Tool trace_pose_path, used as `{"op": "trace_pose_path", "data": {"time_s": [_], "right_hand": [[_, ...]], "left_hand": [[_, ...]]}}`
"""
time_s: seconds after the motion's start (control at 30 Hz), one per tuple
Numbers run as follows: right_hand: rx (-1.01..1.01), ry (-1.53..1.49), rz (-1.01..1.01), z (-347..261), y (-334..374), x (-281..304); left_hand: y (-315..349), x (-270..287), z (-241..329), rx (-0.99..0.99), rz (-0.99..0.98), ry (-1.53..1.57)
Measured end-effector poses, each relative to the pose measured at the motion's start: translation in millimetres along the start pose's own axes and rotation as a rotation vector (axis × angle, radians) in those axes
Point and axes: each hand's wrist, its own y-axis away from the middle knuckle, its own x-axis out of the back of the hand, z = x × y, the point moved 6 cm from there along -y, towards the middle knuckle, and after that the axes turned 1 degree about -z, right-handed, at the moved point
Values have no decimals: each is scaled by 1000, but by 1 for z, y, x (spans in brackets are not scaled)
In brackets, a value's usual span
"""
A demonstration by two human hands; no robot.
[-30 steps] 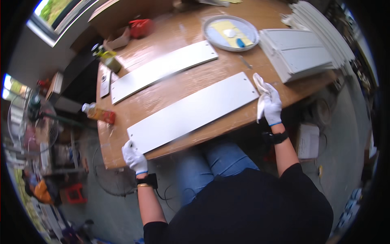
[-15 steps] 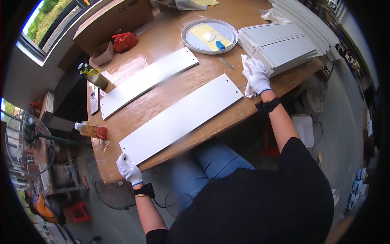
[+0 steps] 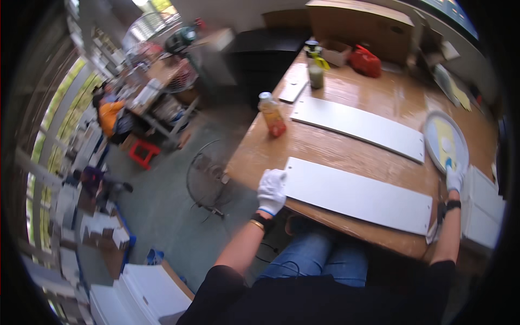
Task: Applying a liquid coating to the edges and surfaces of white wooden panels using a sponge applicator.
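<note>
A long white panel [image 3: 357, 196] with small holes at its ends lies along the near table edge. My left hand [image 3: 272, 190], in a white glove, is closed at the panel's left end. My right hand [image 3: 455, 179], also gloved, reaches over the rim of a round pale tray [image 3: 461, 135], its fingertips closed around a small blue block [image 3: 448, 162]. A yellow sheet [image 3: 443, 130] with a white lump [image 3: 447, 145] on it lies in the tray. By the panel's right end, a white cloth [image 3: 431, 234] is partly hidden by my right arm.
A second white panel [image 3: 357, 127] lies farther back. On the table's left stand a drink bottle [image 3: 272, 115], a green bottle [image 3: 316, 76] and a phone [image 3: 293, 89]. White panels [image 3: 483, 208] are stacked at right. A floor fan [image 3: 208, 179] stands left; people work beyond.
My view has swung left. The right hand has left the white cloth and moved to the blue block in the tray. My left hand stays at the near panel's left end.
</note>
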Motion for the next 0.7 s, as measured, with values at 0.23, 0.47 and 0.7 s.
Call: {"op": "trace_pose_path", "data": {"time_s": [0.23,0.47,0.7], "right_hand": [[25,-43,-134,-28,-21,-39],[1,-84,-2,-14,-39,-42],[-96,-654,-42,48,-72,-83]], "left_hand": [[13,23,-14,81,59,-34],[7,16,-15,65,47,-22],[5,16,-11,66,56,-2]]}}
